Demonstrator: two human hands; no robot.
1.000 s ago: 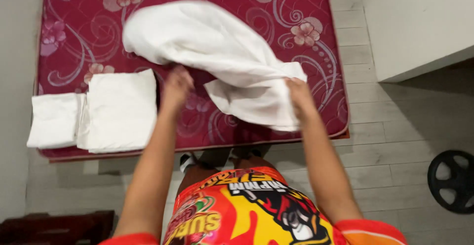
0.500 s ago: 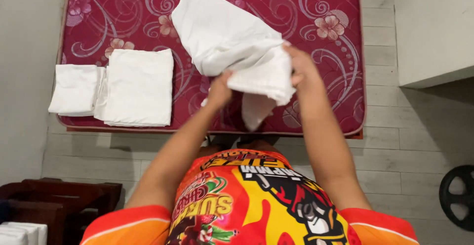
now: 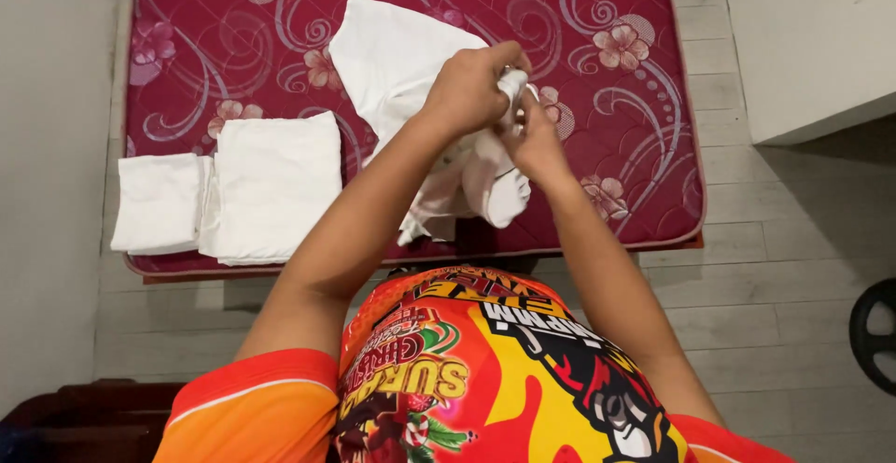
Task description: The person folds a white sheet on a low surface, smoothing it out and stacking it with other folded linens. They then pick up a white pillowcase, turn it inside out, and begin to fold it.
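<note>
I hold a white cloth up over a maroon floral mattress. My left hand grips a bunched part of it at the top. My right hand is pressed right beside it and pinches the same cloth. The rest of the cloth hangs down between my forearms and spreads back over the mattress.
Two folded white cloths lie on the mattress's left front: a larger one and a smaller one. A white cabinet stands at the right, a dark round object on the grey plank floor, dark wooden furniture at bottom left.
My hands were apart on the spread cloth, then came together. The cloth is now bunched between them and hangs lower. The view has shifted down and closer.
</note>
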